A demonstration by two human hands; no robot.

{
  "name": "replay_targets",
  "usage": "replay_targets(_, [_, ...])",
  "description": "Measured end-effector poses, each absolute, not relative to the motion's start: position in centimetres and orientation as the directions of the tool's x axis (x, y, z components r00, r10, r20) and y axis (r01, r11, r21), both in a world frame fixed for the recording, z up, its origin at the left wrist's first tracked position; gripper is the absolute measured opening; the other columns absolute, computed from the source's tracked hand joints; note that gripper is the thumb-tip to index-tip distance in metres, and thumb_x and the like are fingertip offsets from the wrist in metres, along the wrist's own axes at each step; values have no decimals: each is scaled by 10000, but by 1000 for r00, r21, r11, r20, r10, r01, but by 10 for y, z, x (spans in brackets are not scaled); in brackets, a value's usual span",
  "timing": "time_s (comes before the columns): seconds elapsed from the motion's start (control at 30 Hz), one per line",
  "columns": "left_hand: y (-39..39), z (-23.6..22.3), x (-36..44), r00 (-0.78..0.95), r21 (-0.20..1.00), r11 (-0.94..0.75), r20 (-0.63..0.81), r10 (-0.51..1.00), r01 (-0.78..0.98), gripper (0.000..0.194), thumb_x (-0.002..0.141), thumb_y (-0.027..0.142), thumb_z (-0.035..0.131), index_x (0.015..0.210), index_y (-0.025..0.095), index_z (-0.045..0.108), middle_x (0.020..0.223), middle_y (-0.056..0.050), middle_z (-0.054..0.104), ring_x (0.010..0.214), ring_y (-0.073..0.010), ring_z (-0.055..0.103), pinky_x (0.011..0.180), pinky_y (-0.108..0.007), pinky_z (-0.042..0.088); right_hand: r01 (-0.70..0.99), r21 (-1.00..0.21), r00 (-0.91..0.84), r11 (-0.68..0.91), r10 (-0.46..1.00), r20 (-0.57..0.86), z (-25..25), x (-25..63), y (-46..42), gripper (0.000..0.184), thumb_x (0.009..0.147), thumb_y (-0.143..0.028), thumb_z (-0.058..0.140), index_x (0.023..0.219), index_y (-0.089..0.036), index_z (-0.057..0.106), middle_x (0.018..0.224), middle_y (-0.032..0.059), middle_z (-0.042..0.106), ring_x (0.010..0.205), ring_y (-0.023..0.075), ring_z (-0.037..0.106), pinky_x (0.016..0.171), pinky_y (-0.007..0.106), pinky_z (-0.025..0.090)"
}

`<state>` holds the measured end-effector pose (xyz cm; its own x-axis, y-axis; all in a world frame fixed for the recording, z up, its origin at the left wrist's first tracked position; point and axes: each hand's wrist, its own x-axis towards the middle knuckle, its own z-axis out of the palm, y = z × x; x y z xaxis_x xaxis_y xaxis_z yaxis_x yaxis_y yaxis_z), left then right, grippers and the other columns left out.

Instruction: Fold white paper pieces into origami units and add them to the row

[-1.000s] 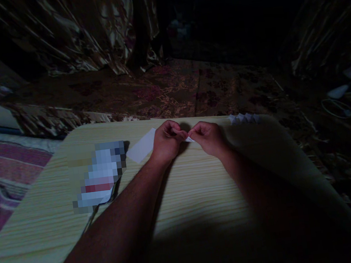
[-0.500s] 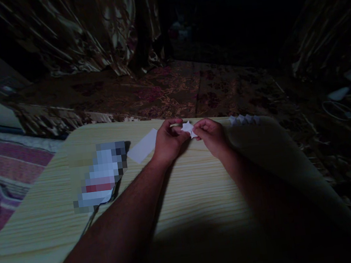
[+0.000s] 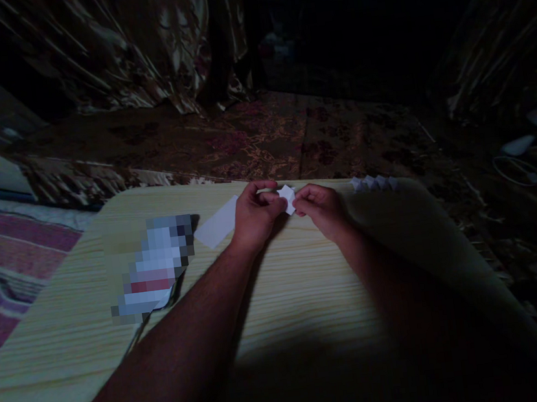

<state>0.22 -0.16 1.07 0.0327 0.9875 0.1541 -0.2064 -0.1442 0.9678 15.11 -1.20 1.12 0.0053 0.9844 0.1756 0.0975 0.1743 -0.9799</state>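
Observation:
Between my two hands, near the far edge of the table, is a small white folded paper star [image 3: 288, 198]. My left hand [image 3: 257, 212] pinches its left side with thumb and fingers. On the opposite side, my right hand [image 3: 318, 206] grips a point of the star between thumb and index finger. Part of the star is covered by the fingertips. A white paper sheet [image 3: 216, 224] lies on the table just left of my left hand. Several similar paper stars [image 3: 375, 183] stand in a row to the right of my right hand.
On the left of the light wood table [image 3: 281, 304] lies a pixelated, phone-like object [image 3: 156, 263] with a cable. A striped bedcover [image 3: 5, 253] is at the left. Patterned fabric [image 3: 250, 135] and curtains [image 3: 156, 45] are beyond the table. A white cable [image 3: 514, 169] lies at right.
The star has turned slightly between my fingers, and its points face differently. My hands stay in nearly the same place, both still pinching it.

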Motion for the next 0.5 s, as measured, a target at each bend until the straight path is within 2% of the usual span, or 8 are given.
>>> replay_targets(0.5, [-3, 9, 3, 86, 963, -148, 171, 981, -226, 320, 622, 214, 736, 906, 182, 592, 671, 9, 657, 538, -103, 572, 531, -218, 437, 126, -977, 60, 174, 981, 182, 13, 149, -13, 124, 703, -291, 634, 682, -173, 601, 526, -39, 556, 495, 94, 499, 495, 220, 369])
